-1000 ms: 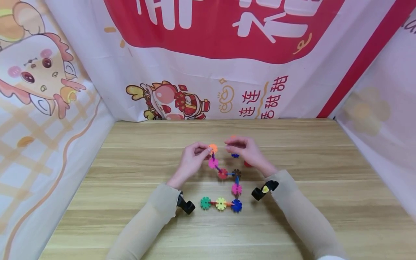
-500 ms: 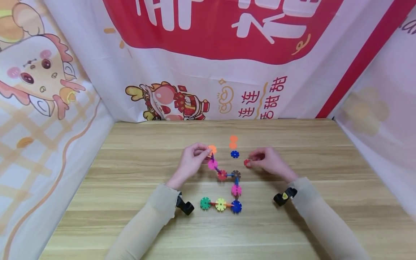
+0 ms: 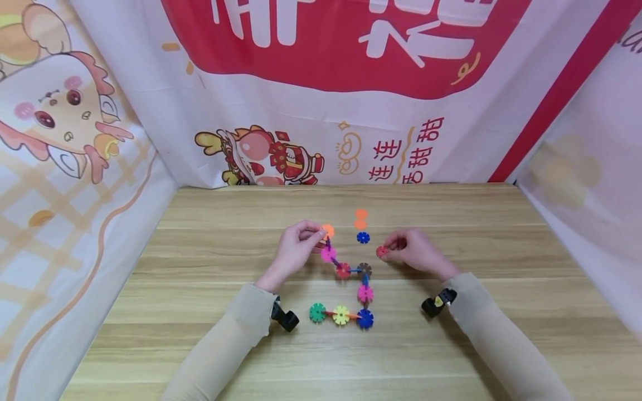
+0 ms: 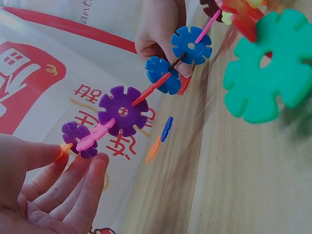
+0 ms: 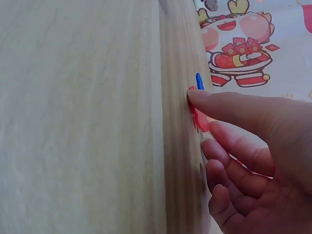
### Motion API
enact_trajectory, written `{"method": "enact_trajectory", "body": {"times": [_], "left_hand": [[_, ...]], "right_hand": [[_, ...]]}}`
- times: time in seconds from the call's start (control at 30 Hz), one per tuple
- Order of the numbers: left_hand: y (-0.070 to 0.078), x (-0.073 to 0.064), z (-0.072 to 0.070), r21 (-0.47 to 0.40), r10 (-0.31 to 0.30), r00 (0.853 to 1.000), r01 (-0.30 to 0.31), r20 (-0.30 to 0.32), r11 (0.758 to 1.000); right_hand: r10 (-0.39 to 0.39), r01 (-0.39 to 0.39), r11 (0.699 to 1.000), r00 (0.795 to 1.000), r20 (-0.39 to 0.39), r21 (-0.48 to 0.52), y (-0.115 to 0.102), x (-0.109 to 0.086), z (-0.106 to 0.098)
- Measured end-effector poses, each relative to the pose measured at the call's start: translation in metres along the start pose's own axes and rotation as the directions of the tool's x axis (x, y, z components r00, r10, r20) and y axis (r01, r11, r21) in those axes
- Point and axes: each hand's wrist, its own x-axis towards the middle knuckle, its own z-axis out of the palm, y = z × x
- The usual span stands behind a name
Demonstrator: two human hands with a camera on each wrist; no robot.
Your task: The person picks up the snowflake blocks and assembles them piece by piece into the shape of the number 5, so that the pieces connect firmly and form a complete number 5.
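My left hand (image 3: 300, 243) pinches an orange notched disc (image 3: 328, 229) at the far end of a chain of interlocking plastic discs. From there the chain bends through a pink disc (image 3: 328, 254), a red disc and a brown disc (image 3: 364, 269), down to a blue disc (image 3: 365, 318), and ends at a green disc (image 3: 317, 313). Purple linking discs (image 4: 123, 111) show upright in the left wrist view. To the right, thumb and fingers of my right hand (image 3: 415, 252) pinch a loose red disc (image 3: 382, 252), close over the table; its edge shows in the right wrist view.
Between the hands and farther back, a loose blue disc (image 3: 363, 238) and orange discs (image 3: 360, 214) lie on the wooden table (image 3: 225, 345). A printed cloth (image 3: 311, 111) hangs behind the table's far edge, with more cloth at both sides.
My right hand has moved right and nearer from above the loose orange and blue discs, uncovering them, and has taken hold of the red disc. The left hand keeps its place on the chain.
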Motion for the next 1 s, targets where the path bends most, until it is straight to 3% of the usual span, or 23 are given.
{"method": "enact_trajectory", "body": {"times": [0.17,0.47,0.87,1.0], "left_hand": [[0.0,0.001,0.001,0.015,-0.007,1.0,0.007,-0.009,1.0],[-0.001,0.001,-0.001,0.011,0.004,1.0,-0.004,0.004,1.0],[0.002,0.001,0.001,-0.025,0.001,1.0,0.0,0.012,1.0],[0.002,0.0,0.001,-0.027,0.002,1.0,-0.001,0.009,1.0]], "right_hand": [[-0.039,0.036,0.995,0.999,0.028,0.097,-0.007,0.003,0.0],[-0.102,0.108,0.959,0.994,-0.038,0.263,-0.043,0.017,0.001],[-0.207,0.201,0.855,0.977,-0.042,0.477,-0.076,0.042,0.018],[-0.23,0.217,0.846,0.973,-0.034,0.487,-0.078,0.047,0.021]]}}
